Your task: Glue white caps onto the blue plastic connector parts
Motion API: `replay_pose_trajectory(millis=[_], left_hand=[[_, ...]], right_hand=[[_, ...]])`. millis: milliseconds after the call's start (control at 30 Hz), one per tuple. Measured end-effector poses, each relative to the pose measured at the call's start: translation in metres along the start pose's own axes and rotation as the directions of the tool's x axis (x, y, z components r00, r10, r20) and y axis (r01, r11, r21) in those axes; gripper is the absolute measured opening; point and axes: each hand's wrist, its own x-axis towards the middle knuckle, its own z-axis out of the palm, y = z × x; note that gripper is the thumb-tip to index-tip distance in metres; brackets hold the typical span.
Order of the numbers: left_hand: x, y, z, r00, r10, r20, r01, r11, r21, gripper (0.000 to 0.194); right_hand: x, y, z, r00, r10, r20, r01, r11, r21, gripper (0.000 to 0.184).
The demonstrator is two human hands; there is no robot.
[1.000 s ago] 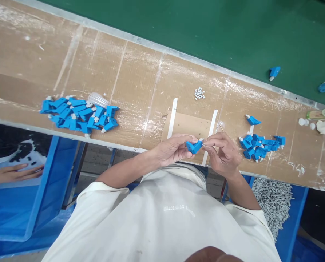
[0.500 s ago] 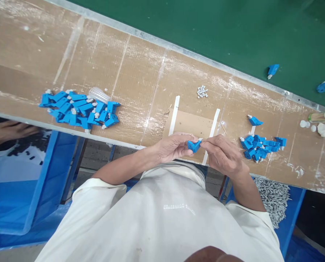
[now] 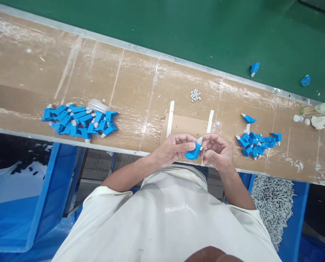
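Observation:
My left hand point(image 3: 175, 148) is closed on a small blue plastic part point(image 3: 193, 152), pinched between thumb and fingers. This part has a whitish tip at its top and a small white nub on its right side. Close beside it on the right is my right hand point(image 3: 218, 150), its fingers bent and thumb apart; whether a fingertip touches the part cannot be made out. Beneath both hands lies a cardboard sheet point(image 3: 191, 124) with white tape strips at its sides. Past it is a little cluster of small whitish pieces point(image 3: 195, 95).
Piles of similar blue parts lie at the left point(image 3: 79, 120) and right point(image 3: 257, 143). A clear plastic cup point(image 3: 97, 106) rests by the left pile. Two blue parts sit on the green surface point(image 3: 178, 32). A bin of grey pieces point(image 3: 273, 203) and a blue crate point(image 3: 40, 203) stand below the bench.
The blue part has been turned in my left hand, showing a broader face. My right hand's fingers have loosened from their pinch at its tip. The view has shifted slightly.

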Motion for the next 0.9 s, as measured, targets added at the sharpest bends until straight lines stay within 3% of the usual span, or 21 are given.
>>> replay_pose_trajectory(millis=[100,233,500,767,900], left_hand=[[0.001,-0.005,-0.003,1.0,-0.006,-0.003,0.006,0.999,0.034,0.043],[0.0,-0.011,-0.01,1.0,0.001,-0.024,0.0,0.998,0.059,0.043],[-0.003,-0.017,-0.022,0.999,0.034,-0.023,-0.032,0.994,0.104,0.041],[-0.006,-0.018,-0.025,1.0,0.016,-0.023,-0.014,0.996,0.089,0.04],[-0.006,-0.018,-0.026,0.999,-0.04,0.004,0.039,0.999,0.031,0.041]], right_hand=[[0.001,0.013,0.006,0.997,0.062,0.054,-0.067,0.993,0.095,0.058],[0.002,0.021,0.011,0.999,0.019,0.048,-0.024,0.993,0.113,0.053],[-0.013,0.02,0.017,0.996,-0.085,0.037,0.087,0.993,-0.079,0.042],[-0.015,0.031,0.029,0.992,-0.127,0.001,0.127,0.991,0.04,0.028],[-0.011,0.033,0.028,0.997,-0.07,0.029,0.067,0.993,0.094,0.035]])
